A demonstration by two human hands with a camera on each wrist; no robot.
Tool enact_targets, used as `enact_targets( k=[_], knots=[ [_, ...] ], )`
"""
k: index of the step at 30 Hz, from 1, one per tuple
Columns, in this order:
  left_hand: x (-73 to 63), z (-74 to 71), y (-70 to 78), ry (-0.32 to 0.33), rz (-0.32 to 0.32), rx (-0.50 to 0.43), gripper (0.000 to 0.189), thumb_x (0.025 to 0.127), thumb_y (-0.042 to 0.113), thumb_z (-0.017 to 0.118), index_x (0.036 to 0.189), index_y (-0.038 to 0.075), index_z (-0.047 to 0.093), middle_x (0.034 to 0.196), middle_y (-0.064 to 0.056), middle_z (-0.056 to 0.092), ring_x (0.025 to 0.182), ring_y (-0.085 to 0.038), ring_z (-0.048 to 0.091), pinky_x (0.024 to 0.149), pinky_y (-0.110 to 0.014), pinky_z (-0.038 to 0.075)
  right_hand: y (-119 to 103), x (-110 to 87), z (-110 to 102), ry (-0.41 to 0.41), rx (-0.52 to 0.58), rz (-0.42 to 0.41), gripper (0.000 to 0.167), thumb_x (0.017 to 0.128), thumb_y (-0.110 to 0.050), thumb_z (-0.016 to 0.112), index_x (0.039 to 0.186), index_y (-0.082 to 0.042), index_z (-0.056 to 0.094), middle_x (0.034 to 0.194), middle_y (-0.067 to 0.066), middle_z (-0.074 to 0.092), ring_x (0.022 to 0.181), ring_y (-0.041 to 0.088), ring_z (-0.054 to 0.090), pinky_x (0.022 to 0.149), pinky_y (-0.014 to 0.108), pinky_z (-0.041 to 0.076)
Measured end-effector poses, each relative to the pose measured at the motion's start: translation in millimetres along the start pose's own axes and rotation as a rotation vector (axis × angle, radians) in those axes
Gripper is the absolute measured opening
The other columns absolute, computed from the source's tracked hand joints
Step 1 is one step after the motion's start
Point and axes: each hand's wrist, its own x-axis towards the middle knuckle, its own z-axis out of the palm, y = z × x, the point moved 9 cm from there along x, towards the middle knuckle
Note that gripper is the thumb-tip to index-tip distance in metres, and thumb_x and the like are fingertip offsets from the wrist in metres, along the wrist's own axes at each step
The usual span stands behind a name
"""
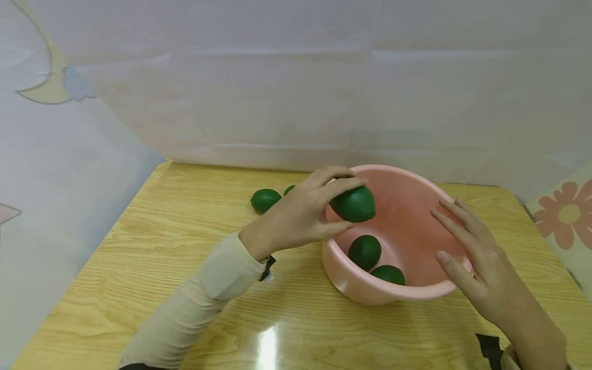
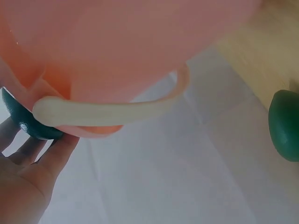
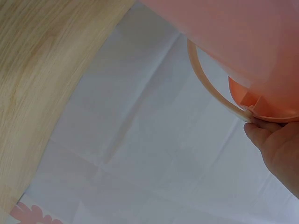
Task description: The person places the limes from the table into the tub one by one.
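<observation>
My left hand (image 1: 302,210) grips a dark green lime (image 1: 358,206) with a pointed end, holding it above the left side of a pink bucket (image 1: 411,205). Two more limes lie at the bottom of the bucket, one (image 1: 365,252) behind the other (image 1: 389,275). In the left wrist view, the gripped lime (image 2: 28,116) shows beside the bucket's pale handle (image 2: 112,113). At the bucket's right rim, my right hand (image 1: 485,267) has its fingers extended and holds nothing. The right wrist view shows the thumb side of that hand (image 3: 282,149) by the handle's end; its fingertips are hidden there.
On the wooden table (image 1: 162,267), a lime (image 1: 265,200) lies left of the bucket, and another (image 1: 289,189) is partly hidden behind my left arm. A pale printed sheet (image 1: 277,103) hangs along the table's back and sides.
</observation>
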Motion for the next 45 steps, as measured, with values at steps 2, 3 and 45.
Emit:
enact_targets(
  k=[2, 3, 45],
  knots=[
    [1.7, 2.0, -0.1, -0.006, -0.004, 0.003, 0.056, 0.088, 0.021, 0.076, 0.138, 0.007, 0.055, 0.140, -0.012, 0.051, 0.130, -0.021, 0.049, 0.106, -0.022, 0.044, 0, 0.1, 0, -0.002, 0.000, 0.005, 0.062, 0.089, -0.002, 0.059, 0.149, -0.009, 0.046, 0.162, 0.007, 0.032, 0.154, 0.012, 0.013, 0.122, 0.023, 0.008],
    [2.4, 3.0, -0.2, -0.010, -0.008, 0.006, 0.056, 0.088, 0.021, 0.075, 0.138, 0.007, 0.055, 0.140, -0.012, 0.051, 0.131, -0.021, 0.049, 0.106, -0.021, 0.044, 0, 0.1, 0, -0.003, 0.004, 0.008, 0.062, 0.089, -0.002, 0.059, 0.149, -0.009, 0.045, 0.162, 0.007, 0.031, 0.154, 0.013, 0.013, 0.123, 0.027, 0.008],
    [29.9, 46.5, -4.5, -0.386, -0.153, 0.048, 0.059, 0.089, 0.017, 0.073, 0.144, 0.013, 0.051, 0.140, -0.005, 0.049, 0.130, -0.015, 0.044, 0.107, -0.018, 0.039, 0, -2.0, -1, -0.017, 0.016, 0.026, 0.061, 0.090, -0.002, 0.058, 0.149, -0.011, 0.045, 0.162, 0.004, 0.031, 0.155, 0.013, 0.012, 0.125, 0.035, 0.007]
  ],
)
